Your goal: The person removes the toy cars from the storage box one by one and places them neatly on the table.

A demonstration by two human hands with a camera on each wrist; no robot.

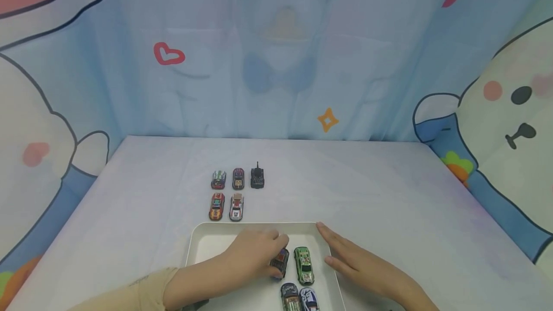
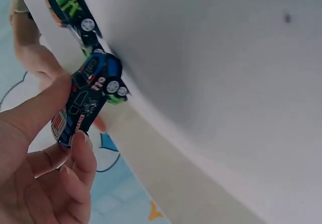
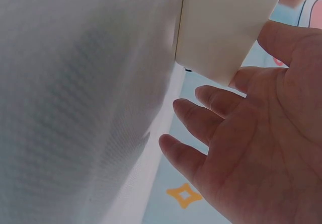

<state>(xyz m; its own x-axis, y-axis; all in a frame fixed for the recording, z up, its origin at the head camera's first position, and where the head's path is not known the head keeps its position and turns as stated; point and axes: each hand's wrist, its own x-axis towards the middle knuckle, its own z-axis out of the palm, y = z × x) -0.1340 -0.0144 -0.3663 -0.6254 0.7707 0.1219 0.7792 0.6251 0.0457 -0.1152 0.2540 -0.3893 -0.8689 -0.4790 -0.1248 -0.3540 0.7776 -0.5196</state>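
Observation:
My left hand reaches into the white tray and pinches a dark toy car between thumb and fingers. In the left wrist view this car has black and blue sides with "110" on it. Beside it in the tray is a green toy car, with a dark toy car and a white-and-blue one nearer to me. My right hand has its fingers extended along the tray's right side. Seen from the right wrist, index finger and thumb touch the tray wall.
Past the tray, toy cars stand on the white table in two rows. The far row has a multicoloured car, a dark car and a black tank-like vehicle. Nearer are an orange-red car and a white-and-red car.

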